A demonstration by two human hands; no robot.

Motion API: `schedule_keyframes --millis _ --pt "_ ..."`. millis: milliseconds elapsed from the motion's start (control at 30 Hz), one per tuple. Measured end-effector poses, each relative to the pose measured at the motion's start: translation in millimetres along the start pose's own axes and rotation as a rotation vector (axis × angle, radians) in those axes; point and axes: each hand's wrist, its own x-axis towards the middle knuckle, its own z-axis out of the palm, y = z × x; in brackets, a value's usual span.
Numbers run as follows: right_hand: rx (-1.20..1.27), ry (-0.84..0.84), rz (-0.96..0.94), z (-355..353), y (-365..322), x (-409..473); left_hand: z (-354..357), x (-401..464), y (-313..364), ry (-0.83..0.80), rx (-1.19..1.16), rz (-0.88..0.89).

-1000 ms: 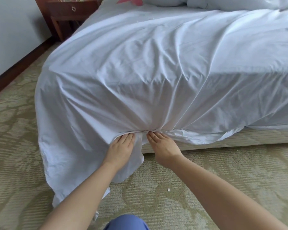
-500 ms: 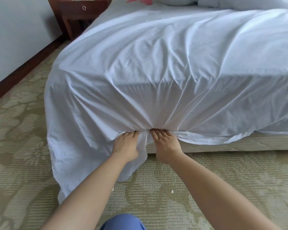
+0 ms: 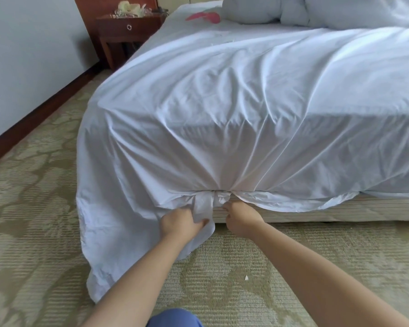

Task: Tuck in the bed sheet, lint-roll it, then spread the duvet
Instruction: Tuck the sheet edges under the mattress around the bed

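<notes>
A white bed sheet point(image 3: 234, 119) covers the mattress and hangs over the near side, bunched where it meets the bed base point(image 3: 328, 210). My left hand point(image 3: 181, 224) grips a hanging fold of the sheet just below the mattress edge. My right hand point(image 3: 242, 219) has curled fingers against the bunched sheet edge, close beside the left hand; its fingertips are hidden. The left corner of the sheet hangs loose down to the carpet. A rumpled white duvet point(image 3: 328, 10) is heaped at the head of the bed.
A dark wooden nightstand point(image 3: 128, 31) stands at the far left by the wall. A pink object point(image 3: 203, 16) lies on the sheet near the duvet. Patterned beige carpet point(image 3: 33, 208) surrounds the bed, with a small white scrap point(image 3: 246, 277) on it.
Both hands have drawn back out from under the mattress edge and curled. The left now holds a fold of sheet. The view has shifted left, bringing the nightstand into sight.
</notes>
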Motion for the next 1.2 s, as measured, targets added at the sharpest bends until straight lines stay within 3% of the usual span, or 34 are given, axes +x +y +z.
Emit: schedule_keyframes --millis 100,333,467,600,667,833,1000,1200 --pt "0.097 -0.009 0.002 8.8 -2.6 3.4 4.9 5.4 3.8 -0.053 -0.057 -0.094" --pt "-0.127 0.064 -0.311 7.3 -14.3 7.8 11.9 16.0 -12.6 -0.098 -0.117 -0.056" --pt "-0.245 0.065 -0.351 17.0 -11.0 1.6 7.0 13.5 -17.7 0.056 0.01 -0.024" --pt "-0.33 0.14 -0.37 10.3 -13.6 0.9 -13.2 9.2 -23.1 0.409 -0.037 -0.09" --pt "-0.366 0.145 -0.376 5.9 -16.8 1.1 -21.9 14.7 -28.6 0.557 -0.017 -0.004" --pt "-0.306 0.046 -0.332 -5.5 -29.5 9.9 -29.8 23.3 -27.1 0.697 -0.075 0.211" --pt "-0.358 0.043 -0.279 -2.8 -36.1 20.3 -2.8 31.0 -48.1 0.719 -0.097 0.428" --pt "-0.29 0.054 -0.173 4.4 -44.6 37.0 8.7 31.0 -67.3 0.471 0.065 0.599"
